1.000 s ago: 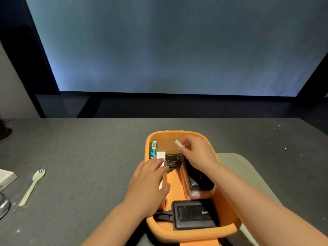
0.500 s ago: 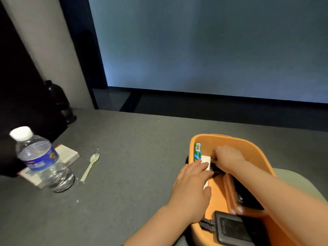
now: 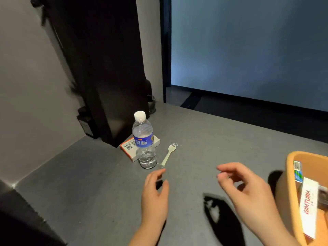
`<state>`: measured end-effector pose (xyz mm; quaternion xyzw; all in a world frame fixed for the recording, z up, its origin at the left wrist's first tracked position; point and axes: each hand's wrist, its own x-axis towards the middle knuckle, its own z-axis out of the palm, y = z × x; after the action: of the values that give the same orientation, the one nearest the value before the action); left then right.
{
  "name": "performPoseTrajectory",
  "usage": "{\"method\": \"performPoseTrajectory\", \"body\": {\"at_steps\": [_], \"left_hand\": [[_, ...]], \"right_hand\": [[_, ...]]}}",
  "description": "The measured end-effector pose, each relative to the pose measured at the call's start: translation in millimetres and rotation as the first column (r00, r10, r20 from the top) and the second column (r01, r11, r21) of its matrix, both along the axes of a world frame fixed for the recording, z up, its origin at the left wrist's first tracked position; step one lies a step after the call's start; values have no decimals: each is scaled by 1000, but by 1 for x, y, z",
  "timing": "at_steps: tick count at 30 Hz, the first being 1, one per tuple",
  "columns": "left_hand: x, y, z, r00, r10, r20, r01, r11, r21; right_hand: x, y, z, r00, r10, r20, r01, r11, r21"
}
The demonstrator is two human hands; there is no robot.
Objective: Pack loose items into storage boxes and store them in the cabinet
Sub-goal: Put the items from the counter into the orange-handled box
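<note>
An orange storage box [image 3: 291, 162] sits at the right edge of the grey table, cut off by the frame. A white carton with red lettering [image 3: 308, 201] and a small green-blue packet [image 3: 297, 172] lean inside it. Left of the box, both hands hover over the bare tabletop. My left hand [image 3: 155, 194] is empty, fingers slightly curled, just below a pale plastic fork [image 3: 168, 154]. My right hand [image 3: 245, 190] is also empty, fingers loosely bent. A clear water bottle [image 3: 144, 141] with a blue label stands in front of a small white and orange box [image 3: 132, 146].
A tall black panel [image 3: 106, 77] leans in the left corner against the grey wall. A dark glass jar [image 3: 150, 102] stands behind the bottle. A dark object [image 3: 21, 219] fills the lower left corner. A large pale screen [image 3: 248, 47] spans the back.
Both hands have come out of the orange box and moved left over the table. My view has swung left, bringing the bottle, fork and small box toward the middle.
</note>
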<state>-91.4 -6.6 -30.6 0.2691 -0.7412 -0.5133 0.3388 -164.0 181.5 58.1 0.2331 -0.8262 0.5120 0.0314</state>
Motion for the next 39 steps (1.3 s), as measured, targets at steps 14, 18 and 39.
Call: {"method": "performPoseTrajectory", "body": {"at_steps": [14, 18, 39], "left_hand": [[-44, -191, -3, 882, -18, 471, 132, 968, -212], [-62, -207, -9, 727, -26, 686, 291, 917, -274], [47, -156, 0, 745, 223, 628, -85, 966, -242]], "right_hand": [[-67, -196, -94, 985, 174, 4, -132, 735, 665], [-76, -204, -104, 994, 112, -6, -75, 704, 706], [-34, -105, -66, 924, -216, 316, 153, 965, 211]]}}
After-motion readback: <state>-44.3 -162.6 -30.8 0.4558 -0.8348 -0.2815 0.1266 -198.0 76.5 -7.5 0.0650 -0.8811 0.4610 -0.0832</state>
